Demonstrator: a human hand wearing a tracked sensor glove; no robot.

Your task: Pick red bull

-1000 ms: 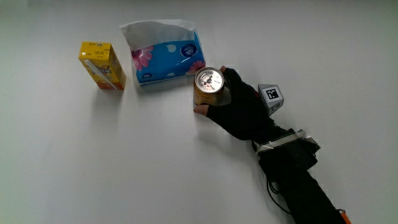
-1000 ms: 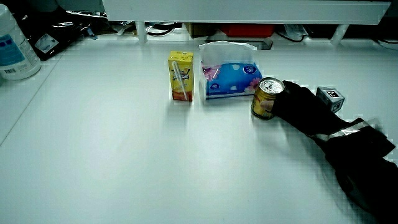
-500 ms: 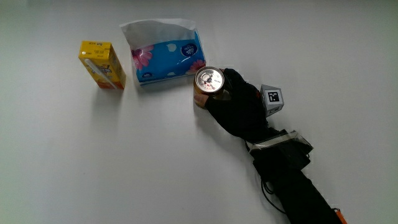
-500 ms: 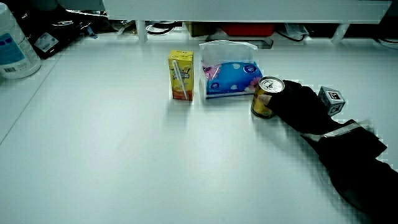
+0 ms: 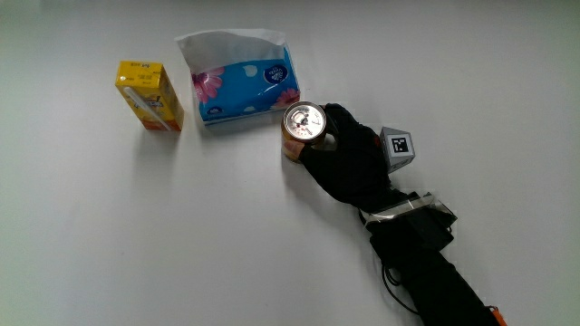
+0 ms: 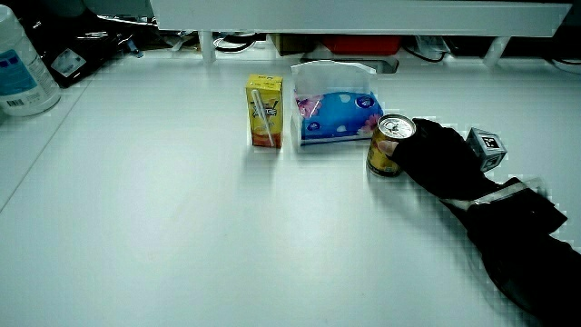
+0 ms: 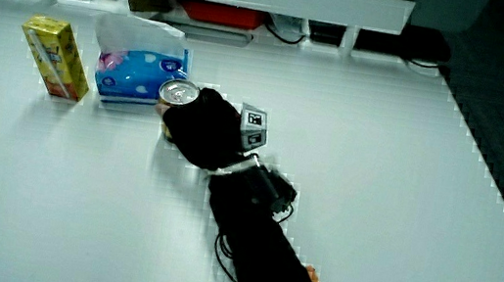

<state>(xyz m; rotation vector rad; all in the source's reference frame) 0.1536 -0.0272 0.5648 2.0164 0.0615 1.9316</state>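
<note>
A gold-coloured can (image 5: 302, 127) with a silver lid stands upright on the white table (image 5: 181, 235), just nearer to the person than the blue tissue pack (image 5: 243, 83). The hand (image 5: 343, 156) in its black glove wraps around the can's side, fingers curled against it. The same grasp shows in both side views, with the can (image 6: 388, 145) (image 7: 177, 101) partly covered by the hand (image 6: 434, 156) (image 7: 203, 126). The patterned cube (image 5: 397, 145) rides on the back of the glove.
A yellow juice carton (image 5: 149, 94) stands beside the tissue pack. A white bottle (image 6: 20, 64) sits at the table's edge in a side view. A low partition (image 6: 363, 16) with cables under it closes off the table.
The hand has settled a little closer around the can; the can stays on the table in the same spot.
</note>
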